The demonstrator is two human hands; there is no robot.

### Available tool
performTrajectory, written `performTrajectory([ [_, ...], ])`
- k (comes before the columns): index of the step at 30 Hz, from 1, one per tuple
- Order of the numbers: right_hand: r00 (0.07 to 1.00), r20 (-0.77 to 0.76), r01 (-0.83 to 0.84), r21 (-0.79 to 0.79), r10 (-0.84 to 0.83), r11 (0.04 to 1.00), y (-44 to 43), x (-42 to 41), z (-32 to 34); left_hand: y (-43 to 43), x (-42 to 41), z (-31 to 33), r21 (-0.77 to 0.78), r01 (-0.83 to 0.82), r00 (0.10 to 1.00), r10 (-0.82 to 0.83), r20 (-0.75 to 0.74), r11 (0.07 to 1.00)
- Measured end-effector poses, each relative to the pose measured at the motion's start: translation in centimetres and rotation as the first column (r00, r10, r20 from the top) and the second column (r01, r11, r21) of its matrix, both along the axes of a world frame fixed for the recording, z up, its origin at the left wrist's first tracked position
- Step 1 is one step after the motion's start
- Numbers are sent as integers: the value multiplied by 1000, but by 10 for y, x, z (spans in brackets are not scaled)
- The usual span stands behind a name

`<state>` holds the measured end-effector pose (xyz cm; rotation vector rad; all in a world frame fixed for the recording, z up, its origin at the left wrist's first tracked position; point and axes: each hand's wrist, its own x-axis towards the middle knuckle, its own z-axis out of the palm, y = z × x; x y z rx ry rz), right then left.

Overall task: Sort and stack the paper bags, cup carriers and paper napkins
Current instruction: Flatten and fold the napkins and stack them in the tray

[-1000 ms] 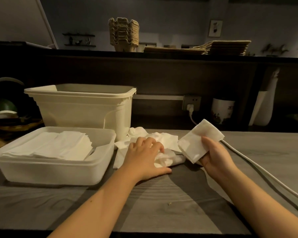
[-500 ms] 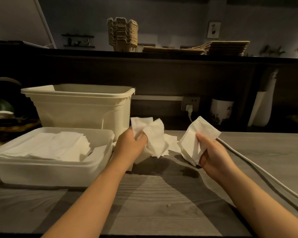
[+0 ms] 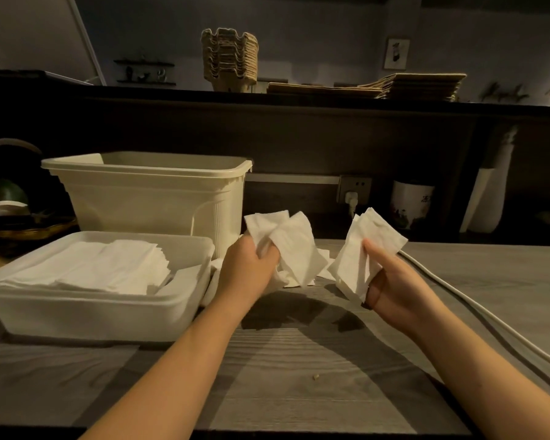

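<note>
Centre frame, the left hand [image 3: 248, 268] clutches a crumpled bunch of napkins [image 3: 291, 241] in curled fingers. The right hand [image 3: 391, 290] pinches a flatter wad [image 3: 359, 252], probably to square both for stacking. Lower left, the shallow tray [image 3: 92, 315] holds the neat napkin stack [image 3: 86, 271]. Upper frame, cup carriers [image 3: 229, 58] and paper bags [image 3: 404, 87] sit sorted on the shelf [image 3: 299, 101].

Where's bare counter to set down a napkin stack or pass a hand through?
Free: the counter between the forearms, at its near edge; also the stretch right of the white cable. Crowded: the left, taken by the shallow tray and tall bin, and the middle, where loose napkins lie between the left hand and right hand, each holding more.
</note>
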<state>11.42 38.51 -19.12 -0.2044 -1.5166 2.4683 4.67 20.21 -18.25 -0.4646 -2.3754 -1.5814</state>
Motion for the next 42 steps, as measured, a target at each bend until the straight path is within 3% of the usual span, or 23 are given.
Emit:
performTrajectory([
  [3,998,-44,-32,13,33,999,-1,4,3,0,6,-2,-269,6,982,-56,-179,963],
  [9,974,-113,-171,188,195,967,-8,11,8,3,12,-5,-408,53,963,-155,-221,911],
  [15,990,17,-128,549,142,826,-16,8,-1,3,12,-4,-468,-5,930,-167,-327,884],
  [22,995,43,-93,632,86,770,-17,7,0,4,11,-7,-430,-26,881,-183,-436,902],
  [28,991,59,-126,672,117,730,-22,10,1,5,9,-9,-443,-14,877,-202,-436,896],
  [34,999,-32,1,574,21,819,-18,11,3,4,2,-11,-483,-172,894,-70,-442,859],
  [38,993,-113,5,267,26,964,-11,11,8,2,0,-11,-399,-186,938,41,-345,898],
  [40,988,-136,-58,89,69,994,-7,11,10,5,1,-10,-252,-75,979,22,-204,965],
  [42,984,-130,-122,2,121,993,-5,10,9,8,4,-6,85,78,997,-78,1,993],
])
